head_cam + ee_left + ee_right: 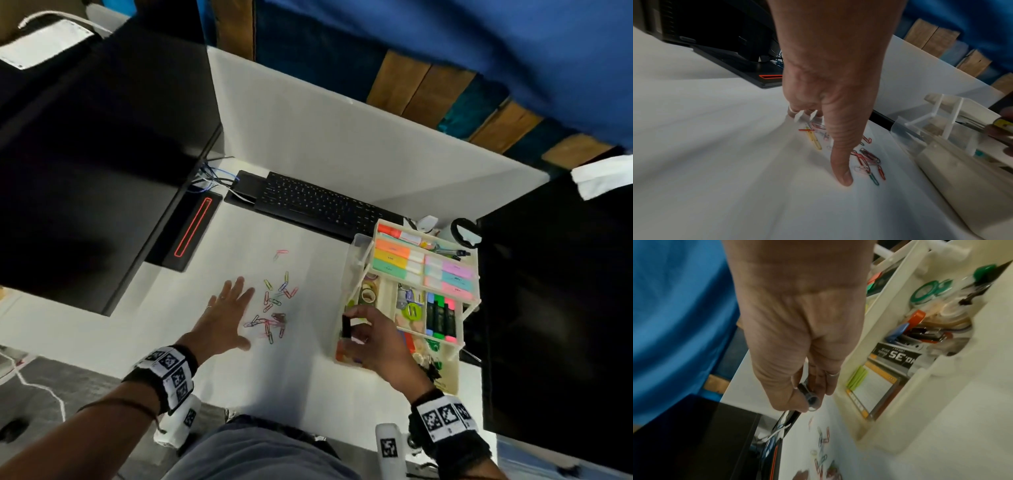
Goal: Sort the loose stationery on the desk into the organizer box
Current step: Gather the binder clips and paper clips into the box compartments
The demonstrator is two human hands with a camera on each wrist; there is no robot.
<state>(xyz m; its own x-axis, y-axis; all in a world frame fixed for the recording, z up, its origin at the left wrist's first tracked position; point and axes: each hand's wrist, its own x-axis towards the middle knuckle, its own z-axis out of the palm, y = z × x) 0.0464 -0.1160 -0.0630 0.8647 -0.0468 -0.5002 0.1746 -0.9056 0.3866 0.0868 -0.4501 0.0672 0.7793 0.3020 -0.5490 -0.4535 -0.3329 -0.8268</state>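
- The left hand (pixel 224 317) is spread flat, fingers straight, over the white desk (pixel 301 373); whether the thumb tip touches the surface, I cannot tell. It grips nothing.
- Just at its 3 o'clock lies a loose scatter of coloured paper clips (pixel 274 308), some overlapping, with one pink clip (pixel 281 254) apart at 12 o'clock of the heap.
- The right hand (pixel 380 346) is curled round a small black marker-like object (pixel 346 326), held upright over the near-left corner of the cream organizer box (pixel 452 377), which stands at 3 o'clock of the clips.
- The box's raised upper tray (pixel 474 255) carries pastel sticky-note blocks (pixel 394 260); lower compartments hold highlighters (pixel 442 317), tape rolls (pixel 368 294) and binder clips (pixel 433 368).
- A black keyboard (pixel 318 202) lies at 12 o'clock, past the clips.
- A dark monitor (pixel 89 144) looms at 10 o'clock, its base (pixel 191 236) showing a red outline; another dark screen (pixel 561 325) stands close against the box at 3 o'clock.
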